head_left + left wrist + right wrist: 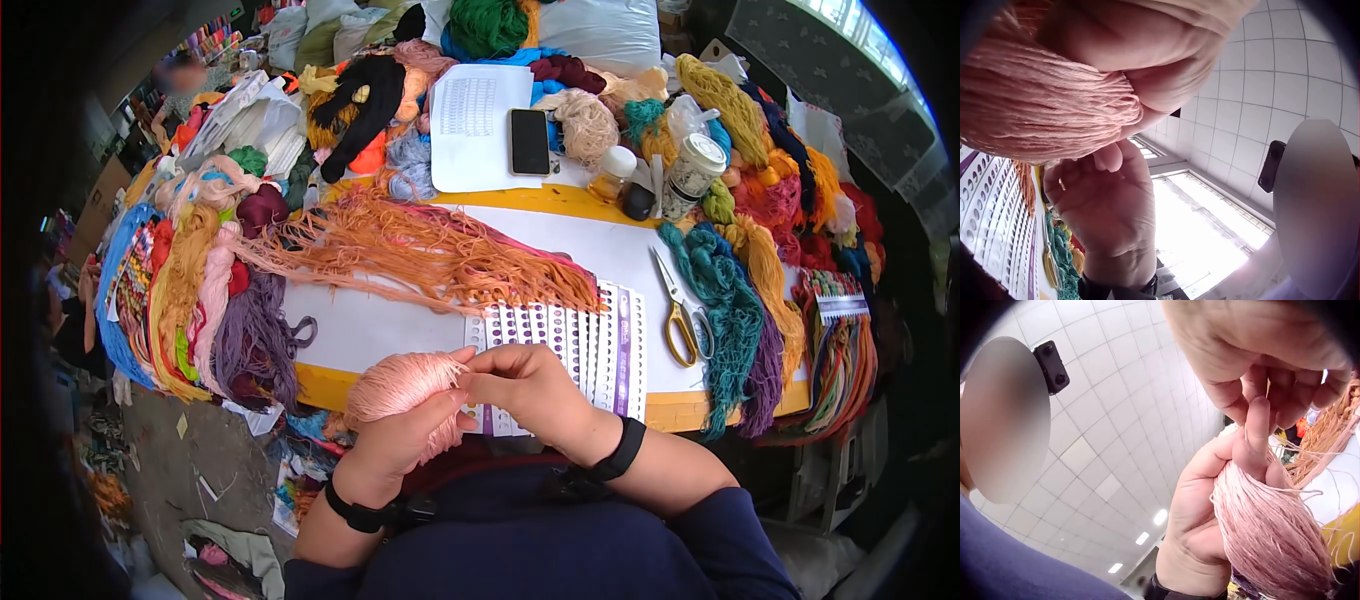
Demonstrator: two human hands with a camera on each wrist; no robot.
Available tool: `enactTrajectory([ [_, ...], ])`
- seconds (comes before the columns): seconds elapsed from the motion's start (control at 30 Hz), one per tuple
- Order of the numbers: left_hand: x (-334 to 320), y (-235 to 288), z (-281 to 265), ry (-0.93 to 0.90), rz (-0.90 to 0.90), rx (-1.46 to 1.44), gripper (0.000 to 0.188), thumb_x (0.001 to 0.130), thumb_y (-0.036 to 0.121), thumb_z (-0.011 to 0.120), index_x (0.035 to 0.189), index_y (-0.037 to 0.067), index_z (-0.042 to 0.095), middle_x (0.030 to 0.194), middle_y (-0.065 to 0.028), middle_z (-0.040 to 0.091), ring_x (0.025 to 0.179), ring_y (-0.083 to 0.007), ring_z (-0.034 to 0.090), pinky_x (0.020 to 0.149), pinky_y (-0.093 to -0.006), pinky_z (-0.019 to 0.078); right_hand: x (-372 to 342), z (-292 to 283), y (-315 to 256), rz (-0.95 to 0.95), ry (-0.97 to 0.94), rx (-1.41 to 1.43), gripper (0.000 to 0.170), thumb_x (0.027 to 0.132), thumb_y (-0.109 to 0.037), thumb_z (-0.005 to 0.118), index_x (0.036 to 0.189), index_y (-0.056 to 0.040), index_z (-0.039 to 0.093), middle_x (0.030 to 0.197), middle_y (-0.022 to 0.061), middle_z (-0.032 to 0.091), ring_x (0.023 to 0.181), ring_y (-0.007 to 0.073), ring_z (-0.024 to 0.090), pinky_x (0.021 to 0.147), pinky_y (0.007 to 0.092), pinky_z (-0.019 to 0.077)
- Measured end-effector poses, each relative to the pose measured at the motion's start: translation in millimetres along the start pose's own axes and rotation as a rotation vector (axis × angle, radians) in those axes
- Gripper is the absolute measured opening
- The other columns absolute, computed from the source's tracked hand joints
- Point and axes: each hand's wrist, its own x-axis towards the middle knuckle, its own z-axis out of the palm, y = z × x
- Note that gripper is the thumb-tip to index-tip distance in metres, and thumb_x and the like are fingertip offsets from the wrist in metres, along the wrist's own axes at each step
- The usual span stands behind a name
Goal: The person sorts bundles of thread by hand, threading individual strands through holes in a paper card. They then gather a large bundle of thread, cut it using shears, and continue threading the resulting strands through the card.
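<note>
A bundle of pale pink thread (400,388) is gripped in the left hand (405,440), above the table's front edge. In the right wrist view the left hand (1200,512) has its fingers round the pink strands (1272,537), the thumb pointing up. The right hand (535,392) meets it at the bundle's right end, its thumb and index finger pinched together at the strands; a thin thread runs there in the right wrist view. The left wrist view shows the looped ends of the pink thread (1054,106) beside the left palm, with the right hand (1107,200) below.
Orange thread (430,250) lies across the white board (340,335). Punched sample cards (560,345) sit in front, gold-handled scissors (682,320) to the right. Behind are a phone (529,142), paper sheets (465,125) and jars (694,175). Coloured skeins (725,310) hang at both sides.
</note>
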Motion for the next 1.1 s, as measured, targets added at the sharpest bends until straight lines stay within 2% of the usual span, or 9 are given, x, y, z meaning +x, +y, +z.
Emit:
enactTrajectory([
  [0.17, 1, 1, 0, -0.008, -0.007, -0.012, 0.045, 0.089, 0.002, 0.056, 0.132, -0.001, 0.046, 0.113, -0.0084, 0.059, 0.089, -0.0127, 0.061, 0.073, -0.0267, 0.0555, 0, -4, -3, 0.066, -0.001, 0.038, 0.015, 0.086, -0.005, 0.063, 0.097, 0.0034, 0.068, 0.086, 0.0060, 0.069, 0.077, 0.0083, 0.062, 0.072, 0.0224, 0.0500],
  [0.27, 3, -1, 1, 0.011, 0.009, 0.013, 0.044, 0.089, 0.002, 0.055, 0.132, -0.001, 0.046, 0.114, -0.0084, 0.059, 0.089, -0.0125, 0.061, 0.073, -0.0264, 0.0555, 2, 0, 0, 0.039, 0.011, -0.002, 0.015, 0.085, -0.009, 0.065, 0.091, 0.0041, 0.068, 0.079, 0.0053, 0.067, 0.070, 0.0068, 0.059, 0.064, 0.0215, 0.0484],
  [0.37, 4, -2, 1, -0.009, 0.015, 0.020, 0.045, 0.089, 0.002, 0.056, 0.133, -0.001, 0.045, 0.114, -0.0089, 0.059, 0.089, -0.0125, 0.061, 0.073, -0.0264, 0.0555, 3, -3, 2, 0.064, -0.012, -0.010, 0.013, 0.084, -0.003, 0.064, 0.095, 0.0030, 0.068, 0.084, 0.0056, 0.068, 0.076, 0.0096, 0.062, 0.073, 0.0226, 0.0498],
  [0.57, 7, -1, 1, -0.006, -0.031, -0.015, 0.045, 0.090, 0.003, 0.054, 0.134, -0.001, 0.044, 0.112, -0.0098, 0.060, 0.090, -0.0135, 0.062, 0.074, -0.0270, 0.0554, -1, -1, -7, 0.064, 0.065, 0.137, 0.010, 0.084, -0.003, 0.064, 0.092, 0.0026, 0.068, 0.084, 0.0052, 0.068, 0.077, 0.0086, 0.061, 0.072, 0.0221, 0.0491],
  [0.8, 20, -20, -9, 0.016, 0.059, -0.061, 0.028, 0.095, 0.013, 0.054, 0.119, 0.000, 0.054, 0.107, -0.0093, 0.061, 0.090, -0.0139, 0.062, 0.077, -0.0271, 0.0533, -2, -4, -17, 0.067, 0.065, 0.063, 0.009, 0.084, -0.003, 0.064, 0.091, 0.0021, 0.067, 0.081, 0.0038, 0.067, 0.076, 0.0085, 0.060, 0.071, 0.0227, 0.0486],
  [0.9, 22, -22, -4, 0.039, 0.116, -0.061, 0.024, 0.095, 0.016, 0.054, 0.112, -0.001, 0.056, 0.104, -0.0098, 0.062, 0.089, -0.0151, 0.062, 0.076, -0.0285, 0.0531, 0, -8, -8, 0.025, 0.068, 0.008, 0.011, 0.084, -0.006, 0.064, 0.090, 0.0037, 0.067, 0.087, 0.0078, 0.067, 0.079, 0.0097, 0.063, 0.071, 0.0238, 0.0498],
  [1.0, 12, -2, 4, 0.112, 0.163, -0.080, 0.024, 0.094, 0.019, 0.055, 0.107, -0.001, 0.057, 0.096, -0.0106, 0.063, 0.087, -0.0177, 0.062, 0.075, -0.0298, 0.0532, 5, -22, -6, -0.242, 0.108, 0.020, 0.010, 0.086, -0.007, 0.061, 0.088, 0.0015, 0.064, 0.097, 0.0100, 0.065, 0.092, 0.0136, 0.062, 0.081, 0.0272, 0.0486],
  [1.07, 6, 9, -12, 0.160, 0.176, -0.096, 0.023, 0.093, 0.020, 0.056, 0.103, -0.001, 0.058, 0.091, -0.0109, 0.063, 0.087, -0.0193, 0.062, 0.075, -0.0302, 0.0532, 3, -48, -34, -0.013, -0.139, 0.700, 0.010, 0.087, -0.009, 0.054, 0.091, -0.0018, 0.060, 0.100, 0.0094, 0.062, 0.096, 0.0187, 0.060, 0.085, 0.0305, 0.0468],
  [1.1, 2, 14, -35, 0.103, 0.294, -0.076, 0.022, 0.092, 0.021, 0.056, 0.100, 0.000, 0.058, 0.087, -0.0113, 0.063, 0.083, -0.0206, 0.063, 0.073, -0.0311, 0.0535, -9, -56, -51, -0.066, -0.157, 0.761, 0.010, 0.087, -0.009, 0.052, 0.093, -0.0033, 0.058, 0.092, 0.0072, 0.060, 0.088, 0.0194, 0.059, 0.080, 0.0309, 0.0476],
])
